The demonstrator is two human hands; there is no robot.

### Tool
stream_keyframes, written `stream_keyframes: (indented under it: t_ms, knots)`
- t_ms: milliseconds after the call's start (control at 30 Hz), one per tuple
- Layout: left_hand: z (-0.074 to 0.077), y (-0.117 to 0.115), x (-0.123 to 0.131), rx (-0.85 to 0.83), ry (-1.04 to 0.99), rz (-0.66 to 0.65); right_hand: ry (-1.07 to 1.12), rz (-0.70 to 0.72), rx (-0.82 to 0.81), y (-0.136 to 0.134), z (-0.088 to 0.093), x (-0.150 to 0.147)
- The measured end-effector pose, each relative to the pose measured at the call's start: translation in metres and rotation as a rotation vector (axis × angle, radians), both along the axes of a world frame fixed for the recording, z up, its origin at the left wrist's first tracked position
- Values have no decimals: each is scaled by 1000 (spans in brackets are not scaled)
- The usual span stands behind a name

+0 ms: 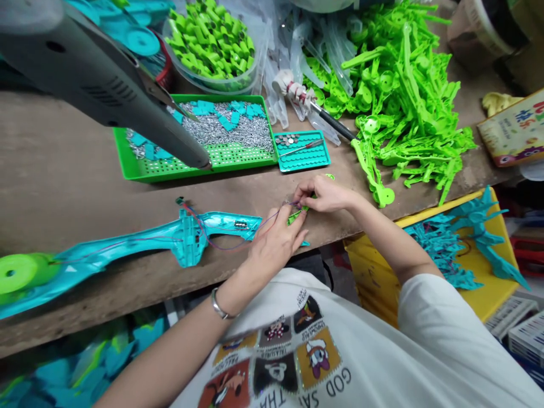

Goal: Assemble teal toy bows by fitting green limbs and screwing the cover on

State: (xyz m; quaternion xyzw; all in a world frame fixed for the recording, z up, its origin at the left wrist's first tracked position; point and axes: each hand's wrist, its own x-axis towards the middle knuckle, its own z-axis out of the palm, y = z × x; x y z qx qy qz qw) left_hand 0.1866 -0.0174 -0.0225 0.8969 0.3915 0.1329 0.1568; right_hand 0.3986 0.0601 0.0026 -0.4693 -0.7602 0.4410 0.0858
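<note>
A long teal plastic shell (140, 241), shaped like a toy bow, lies along the workbench with thin wires running through it. Small metal coils or springs (241, 225) sit in its slot, and a green wheel (25, 275) is at its left end. My left hand (274, 238) is closed over the shell's right end, holding it against the bench. A small green plastic part (294, 217) shows between my hands. My right hand (325, 194) pinches thin purple wire above that part; its fingertips partly hide the wire end.
A green tray (195, 164) holds screws and teal pieces, beside a small teal tray (304, 161) with metal discs. Behind are a tub of green parts (212, 42) and a green parts heap (408, 85). A grey tool arm (127, 90) overhangs the left. A yellow bin (369, 272) stands right.
</note>
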Motion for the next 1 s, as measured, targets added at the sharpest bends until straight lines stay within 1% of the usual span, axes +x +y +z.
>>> stream_keyframes:
  t_ms: [100,233,333,500,600,633,667,733,800,833,867,900,967,1000]
  knots:
    - [-2,3,1,-17,-10,-7,-6,-31,-34,-1,3,-3]
    - [-4,2,-2,-36,-26,-18,139,-90,-98,-6,-1,-5]
    - [-5,-2,-4,-5,-40,-14,187,-134,-25,-11,-3,-4]
    - [-11,-7,-3,1,-113,32,178,-116,49,-19,2,1]
    - [-19,-11,-4,-23,-197,47,183,-194,87,-23,0,3]
    - [-20,-14,-6,-21,-240,26,203,-226,100,-24,-2,3]
    - [-21,-18,-8,-14,-291,-23,227,-248,114,-25,-5,3]
    - [-17,-29,-15,6,-405,-192,255,-250,139,-26,-9,2]
    - [-6,-39,-20,15,-502,-355,247,-214,160,-27,-11,0]
    - [1,-42,-22,23,-532,-372,235,-197,174,-26,-11,-1]
    - [9,-42,-22,38,-542,-320,225,-180,188,-27,-10,-1]
    - [17,-39,-21,59,-527,-209,220,-169,202,-27,-9,-1]
    - [31,-25,-17,93,-407,96,207,-160,225,-29,-6,0]
    - [35,-16,-14,86,-310,211,193,-164,241,-30,-4,2]
